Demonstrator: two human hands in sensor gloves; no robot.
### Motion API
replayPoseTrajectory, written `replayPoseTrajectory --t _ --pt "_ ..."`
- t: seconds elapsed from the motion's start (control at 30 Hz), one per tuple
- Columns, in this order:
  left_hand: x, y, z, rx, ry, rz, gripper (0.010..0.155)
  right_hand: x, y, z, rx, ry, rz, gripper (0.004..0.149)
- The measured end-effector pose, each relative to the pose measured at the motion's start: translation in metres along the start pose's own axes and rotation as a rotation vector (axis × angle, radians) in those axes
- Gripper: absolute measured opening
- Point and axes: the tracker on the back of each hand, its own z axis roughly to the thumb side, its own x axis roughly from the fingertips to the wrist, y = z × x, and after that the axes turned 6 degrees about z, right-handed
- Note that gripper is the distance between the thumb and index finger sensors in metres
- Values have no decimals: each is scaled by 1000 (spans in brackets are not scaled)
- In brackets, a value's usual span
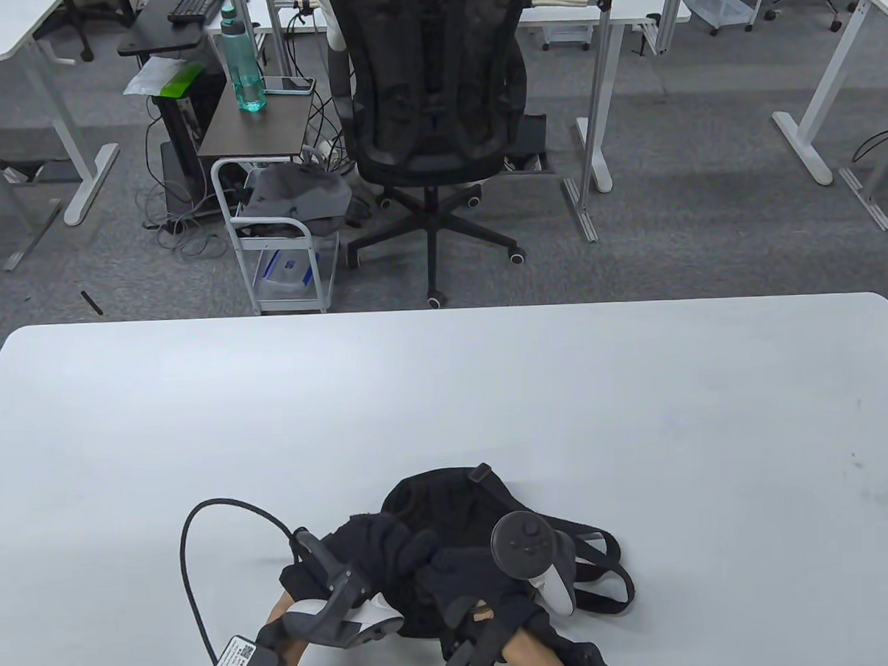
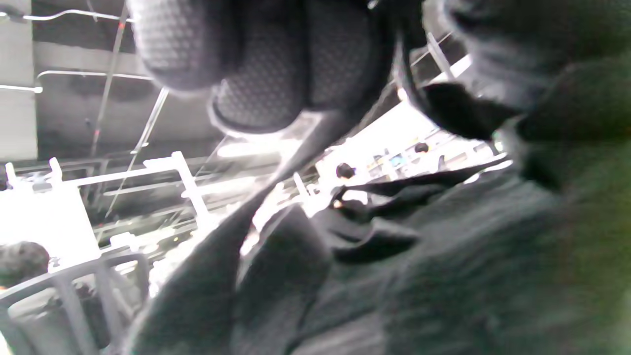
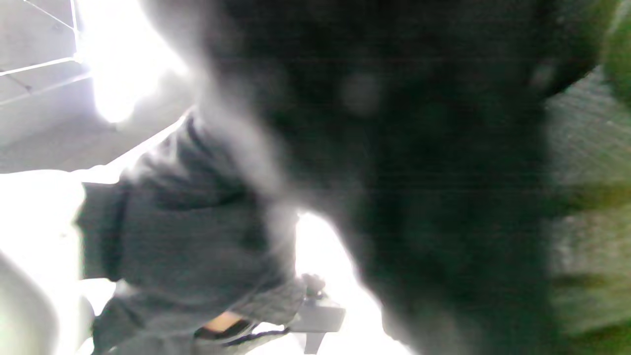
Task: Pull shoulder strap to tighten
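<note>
A black backpack (image 1: 436,495) lies on the white table (image 1: 446,392) near its front edge, with its shoulder straps (image 1: 617,561) looped out to the right. My left hand (image 1: 402,552) and right hand (image 1: 454,564) meet on top of the bag, fingers close together. In the left wrist view my gloved left fingers (image 2: 276,64) curl around a thin dark strap (image 2: 276,187) that runs down and to the left from them, over the bag's fabric (image 2: 443,256). The right wrist view is blurred and dark; the right hand's fingers do not show clearly there.
A black cable (image 1: 188,550) arcs over the table left of my left hand. A black office chair (image 1: 433,90) and a small cart (image 1: 278,237) stand on the floor beyond the table's far edge.
</note>
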Motion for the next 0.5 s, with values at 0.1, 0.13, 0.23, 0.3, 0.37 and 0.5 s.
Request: replayPoseTrajectory --t 0.1,0.13,0.23,0.3,0.37,0.5 --pt "2 4 -10 -4 -38 -26 65 0 1 0 8 -1 17 38" --pt "4 5 -14 -18 -46 -34 65 1 0 -1 -4 -1 32 38" --pt "5 1 -17 -20 -72 -22 65 -1 0 -3 -33 -14 59 38" --pt "4 -1 -14 -49 -61 -17 64 0 0 -4 -16 -40 55 40" --pt "3 -5 -10 -46 -39 -6 64 1 2 -6 27 -56 47 50" --pt "-3 -16 5 2 -4 47 64 0 5 -7 -39 -27 -9 49"
